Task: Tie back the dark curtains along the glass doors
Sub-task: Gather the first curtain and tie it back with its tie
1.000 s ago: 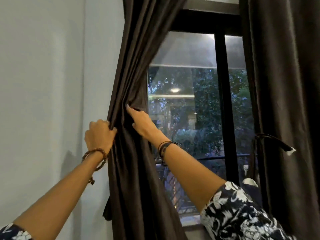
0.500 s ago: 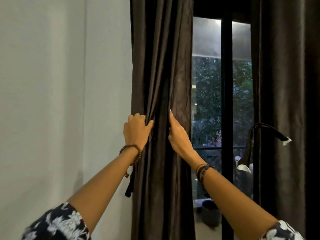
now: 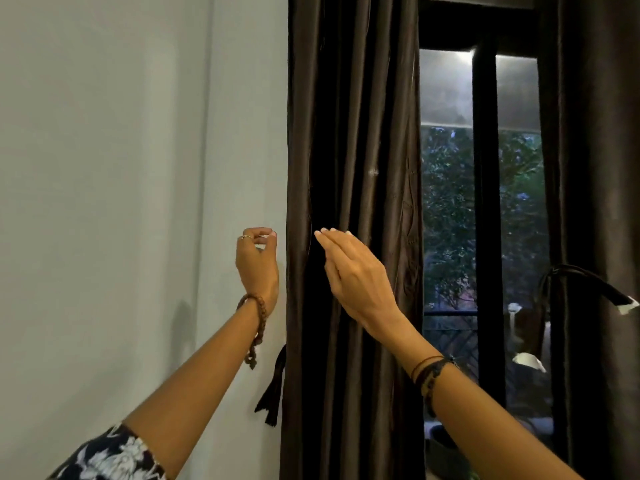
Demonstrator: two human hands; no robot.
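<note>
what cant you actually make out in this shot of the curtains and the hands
Head view, the only one:
- Dark brown left curtain: top and hem cut off by the frame edges.
- Dark fabric tie-back strap by the wall: its fixing is hidden behind the curtain edge.
- Right hand: fingertips meet a dark fold; contact unclear.
- Left hand: curled beside the curtain; anything pinched is too small to tell.
- Right dark curtain: cut off by the right edge.

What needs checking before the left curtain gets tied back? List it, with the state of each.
1. Left curtain gathered into a bunch: ok, it hangs in narrow folds.
2. Left hand free: ok, it holds nothing, off the fabric.
3. Right hand free: ok, fingers straight at the folds.
4. Tie-back strap within reach: ok, it dangles beside the curtain's left edge.
5. Strap's wall anchor: cannot tell, hidden.
6. Right curtain already tied: ok, its band loops around it.
</note>
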